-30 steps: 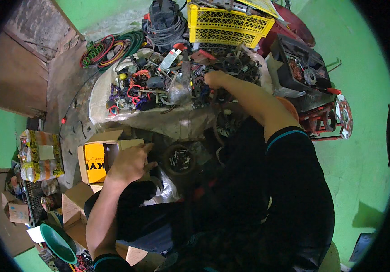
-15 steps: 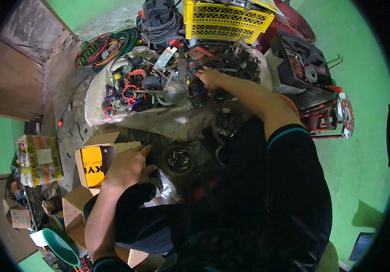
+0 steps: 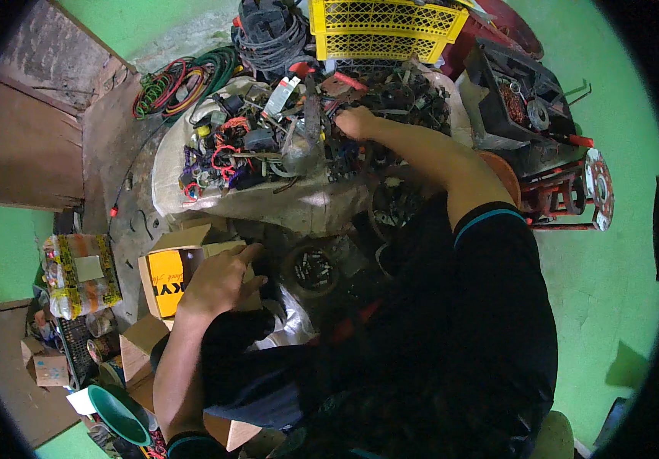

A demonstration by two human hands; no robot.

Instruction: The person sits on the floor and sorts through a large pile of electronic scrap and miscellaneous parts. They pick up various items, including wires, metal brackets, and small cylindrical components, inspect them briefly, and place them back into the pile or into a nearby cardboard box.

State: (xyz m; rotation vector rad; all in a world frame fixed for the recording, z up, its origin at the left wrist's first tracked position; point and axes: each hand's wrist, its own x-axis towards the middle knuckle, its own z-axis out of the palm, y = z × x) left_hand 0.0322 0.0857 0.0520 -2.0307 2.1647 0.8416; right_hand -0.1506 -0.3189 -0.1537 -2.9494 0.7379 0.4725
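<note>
My right hand reaches forward into a heap of scrap parts and wires spread on a white sheet. Its fingers are curled among dark metal pieces; what they hold is hidden. My left hand rests on the flap of an open cardboard box with a yellow side, at my left knee, fingers bent over the edge. A small round tin with small parts lies between my hands.
A yellow plastic crate stands at the back, with coiled cables to its left and a dark machine housing to the right. A red metal stand is at the right. A wrapped bundle, boxes and a green bowl sit at left.
My right hand has stayed in the scrap heap, shifting slightly within it. My left hand remains on the cardboard box.
</note>
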